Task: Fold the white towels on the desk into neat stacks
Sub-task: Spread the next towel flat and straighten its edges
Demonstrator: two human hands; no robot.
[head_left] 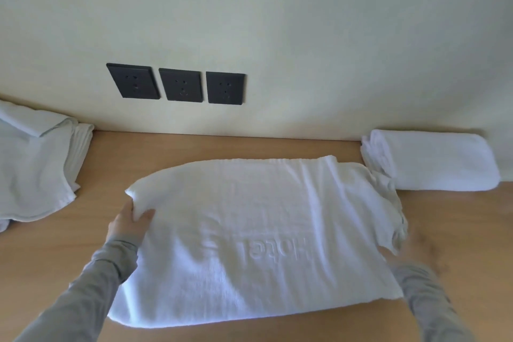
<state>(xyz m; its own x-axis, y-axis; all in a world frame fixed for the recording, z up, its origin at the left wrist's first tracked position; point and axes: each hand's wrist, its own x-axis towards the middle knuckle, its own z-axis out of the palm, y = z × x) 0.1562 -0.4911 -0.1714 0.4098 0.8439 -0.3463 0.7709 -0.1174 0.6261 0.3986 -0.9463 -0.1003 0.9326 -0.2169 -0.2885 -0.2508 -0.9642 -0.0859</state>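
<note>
A white towel (249, 230) with raised "Hotel" lettering lies spread across the middle of the wooden desk (194, 147). My left hand (129, 226) grips its left edge near the far corner, thumb on top of the cloth. My right hand (399, 251) is at the towel's bunched right edge, motion-blurred and mostly hidden by the cloth, so its grip is unclear. A folded white towel (433, 161) sits at the back right against the wall. A loose pile of white towels (36, 164) lies at the far left.
The wall rises straight behind the desk, with three black sockets (180, 85) above the desk surface. Bare wood shows between the spread towel and the left pile, and along the front edge.
</note>
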